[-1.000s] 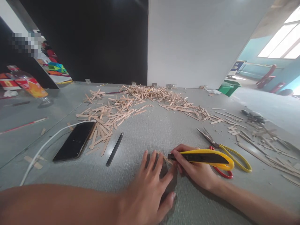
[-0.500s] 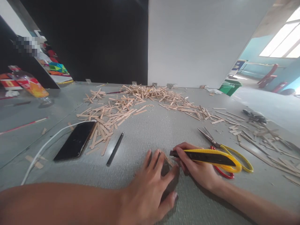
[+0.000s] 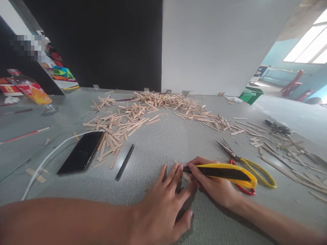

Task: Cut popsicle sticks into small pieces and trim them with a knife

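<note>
My right hand (image 3: pixel 213 182) is wrapped round a yellow and black utility knife (image 3: pixel 224 173), its tip pointing left by the fingertips of my left hand. Fingers spread, my left hand (image 3: pixel 166 204) lies on the grey tabletop. Between the two hands a small piece of wooden stick (image 3: pixel 187 177) shows under my left index finger, mostly hidden, with the knife tip right beside it. Whether the blade touches the wood I cannot tell. Just right of my right hand lie scissors (image 3: pixel 238 158) with yellow and red handles, partly covered by the knife and hand.
Loose wooden sticks (image 3: pixel 122 124) are heaped in an arc across the table, with more scraps at the right. A phone (image 3: pixel 81 153) with a white cable (image 3: pixel 44 160) and a black pen (image 3: pixel 125 161) lie left. Upright black and white panels (image 3: pixel 219 47) close off the back. A bottle (image 3: pixel 33 89) lies far left.
My right hand and the utility knife have shifted slightly left, bringing the tip closer to my left fingers. My left hand has barely moved.
</note>
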{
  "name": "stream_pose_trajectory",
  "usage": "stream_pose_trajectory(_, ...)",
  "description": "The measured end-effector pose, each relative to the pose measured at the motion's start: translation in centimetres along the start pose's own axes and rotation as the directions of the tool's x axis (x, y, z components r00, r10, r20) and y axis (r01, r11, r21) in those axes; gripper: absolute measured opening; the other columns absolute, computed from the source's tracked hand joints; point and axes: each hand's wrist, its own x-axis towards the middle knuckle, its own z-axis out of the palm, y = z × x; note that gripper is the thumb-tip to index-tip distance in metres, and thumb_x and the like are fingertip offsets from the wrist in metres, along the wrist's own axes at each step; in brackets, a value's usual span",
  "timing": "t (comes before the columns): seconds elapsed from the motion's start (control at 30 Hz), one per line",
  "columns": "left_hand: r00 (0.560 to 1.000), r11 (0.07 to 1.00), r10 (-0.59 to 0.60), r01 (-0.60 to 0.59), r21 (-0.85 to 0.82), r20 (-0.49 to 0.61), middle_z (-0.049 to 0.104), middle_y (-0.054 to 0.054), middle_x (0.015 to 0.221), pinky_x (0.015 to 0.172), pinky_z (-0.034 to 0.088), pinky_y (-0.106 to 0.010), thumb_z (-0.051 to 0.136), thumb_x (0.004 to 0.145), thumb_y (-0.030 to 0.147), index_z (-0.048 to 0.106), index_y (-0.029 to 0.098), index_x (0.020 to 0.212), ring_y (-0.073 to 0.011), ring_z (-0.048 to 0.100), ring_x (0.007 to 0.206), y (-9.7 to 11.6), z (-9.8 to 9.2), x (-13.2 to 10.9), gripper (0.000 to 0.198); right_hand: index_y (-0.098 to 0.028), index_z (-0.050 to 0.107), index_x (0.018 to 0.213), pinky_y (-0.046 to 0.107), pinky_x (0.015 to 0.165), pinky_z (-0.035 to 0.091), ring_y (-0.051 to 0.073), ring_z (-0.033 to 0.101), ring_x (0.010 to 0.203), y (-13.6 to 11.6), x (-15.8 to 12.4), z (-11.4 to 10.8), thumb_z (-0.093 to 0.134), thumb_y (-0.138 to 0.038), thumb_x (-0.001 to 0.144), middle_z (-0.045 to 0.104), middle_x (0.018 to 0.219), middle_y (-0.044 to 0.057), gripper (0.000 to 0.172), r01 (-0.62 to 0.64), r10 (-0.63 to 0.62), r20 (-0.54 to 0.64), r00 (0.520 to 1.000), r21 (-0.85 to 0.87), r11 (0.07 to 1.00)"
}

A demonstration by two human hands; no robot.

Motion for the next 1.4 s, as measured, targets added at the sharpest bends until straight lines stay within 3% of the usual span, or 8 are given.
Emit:
stream_pose_trajectory(0.17,1.0,1.0,-0.01,0.01,-0.018,-0.012,0.035,-0.03,0.163,0.122,0.025,-0.069,0.055,0.098,0.038,0.043,0.014,0.153,-0.0443,0.022,0.155,-0.1,0.1,-0.1,0.061,-0.025,0.069,0.089,0.03,0.064,0.044,0.015,0.058,0.064,-0.2,0.3,-0.1,0.051,-0.049,0.107,0.066,0.072,-0.003,0.035,0.033,-0.033,-0.003,0.999,-0.041,0.999)
stream_pose_trajectory(0.47,0.999,1.0,0.006,-0.006,0.003,-0.032,0.036,-0.031,0.162,0.122,0.025,-0.069,0.052,0.101,0.044,0.046,0.012,0.15,-0.0462,0.024,0.154,-0.2,0.4,-0.2,0.059,-0.025,0.069,0.088,0.028,0.066,0.045,0.014,0.059,0.066,-0.3,0.2,-0.1,0.052,-0.047,0.107,0.068,0.075,-0.003,0.033,0.03,-0.029,0.008,1.0,-0.018,0.999)
stream_pose_trajectory(1.0,1.0,0.999,0.005,-0.005,0.048,-0.008,0.037,-0.035,0.16,0.121,0.027,-0.069,0.048,0.101,0.046,0.046,0.012,0.15,-0.0459,0.024,0.154,-0.2,0.2,-0.2,0.059,-0.026,0.071,0.091,0.027,0.062,0.043,0.012,0.056,0.06,-0.3,0.3,-0.1,0.054,-0.047,0.107,0.066,0.071,-0.005,0.031,0.029,-0.029,0.01,1.0,-0.013,0.999)
stream_pose_trajectory(1.4,0.996,0.999,0.012,-0.015,0.029,0.087,0.031,-0.039,0.16,0.118,0.025,-0.074,0.043,0.103,0.049,0.038,0.008,0.155,-0.0494,0.016,0.154,0.2,-0.9,0.0,0.066,-0.025,0.07,0.089,0.031,0.071,0.044,0.014,0.061,0.067,-1.0,0.4,-0.1,0.049,-0.041,0.108,0.069,0.076,-0.004,0.033,0.118,-0.116,0.023,0.993,-0.175,0.978)
